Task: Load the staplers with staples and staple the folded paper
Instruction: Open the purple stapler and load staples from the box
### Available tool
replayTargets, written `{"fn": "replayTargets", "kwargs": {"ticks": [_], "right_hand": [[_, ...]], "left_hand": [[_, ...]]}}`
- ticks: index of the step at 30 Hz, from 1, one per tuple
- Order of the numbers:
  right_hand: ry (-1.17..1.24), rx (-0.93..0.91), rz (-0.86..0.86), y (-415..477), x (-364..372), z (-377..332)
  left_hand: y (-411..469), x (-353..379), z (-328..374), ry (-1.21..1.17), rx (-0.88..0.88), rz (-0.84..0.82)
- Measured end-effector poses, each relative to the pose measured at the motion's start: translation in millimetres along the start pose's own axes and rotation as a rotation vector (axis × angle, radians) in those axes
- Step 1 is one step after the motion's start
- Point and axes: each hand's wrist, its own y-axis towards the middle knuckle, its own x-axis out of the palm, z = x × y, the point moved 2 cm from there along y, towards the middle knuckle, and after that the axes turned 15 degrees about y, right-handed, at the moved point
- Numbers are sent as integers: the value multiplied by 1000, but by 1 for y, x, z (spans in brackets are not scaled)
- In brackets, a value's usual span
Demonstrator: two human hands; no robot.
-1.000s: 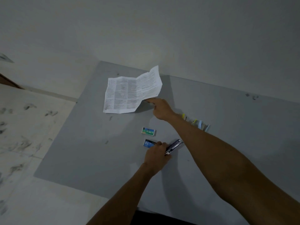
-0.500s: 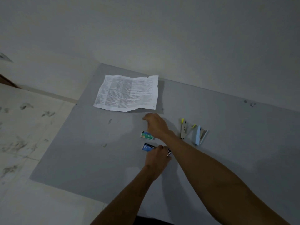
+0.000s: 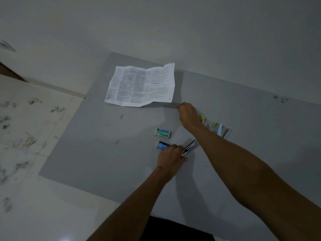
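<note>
Likely a bare room in a home: scuffed white floor tiles (image 3: 34,136), plain pale wall (image 3: 173,28), grey mat (image 3: 97,153) spread on the floor as a worktop.

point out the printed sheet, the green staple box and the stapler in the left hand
printed sheet (image 3: 140,86), head view, middle of the creased text side
green staple box (image 3: 163,132), head view, centre of its top label
stapler (image 3: 190,148), head view, metal body showing beyond the left hand (image 3: 171,156)

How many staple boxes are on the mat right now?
2. The green staple box lies mid-mat; the blue staple box sits just nearer, touching the left hand.
</note>
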Motion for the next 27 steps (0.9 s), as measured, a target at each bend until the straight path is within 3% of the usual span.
{"fn": "replayTargets", "kwargs": {"ticks": [9,18,27], "right_hand": [[8,-3,12,-37,-10,3],[130,160,154,-99,-60,33],[152,398,187,-189,-44,71]], "left_hand": [[-3,-4,1,48,-15,25],[-7,-11,7,85,-2,-2],[-13,-6,15,129,56,-5]]}}
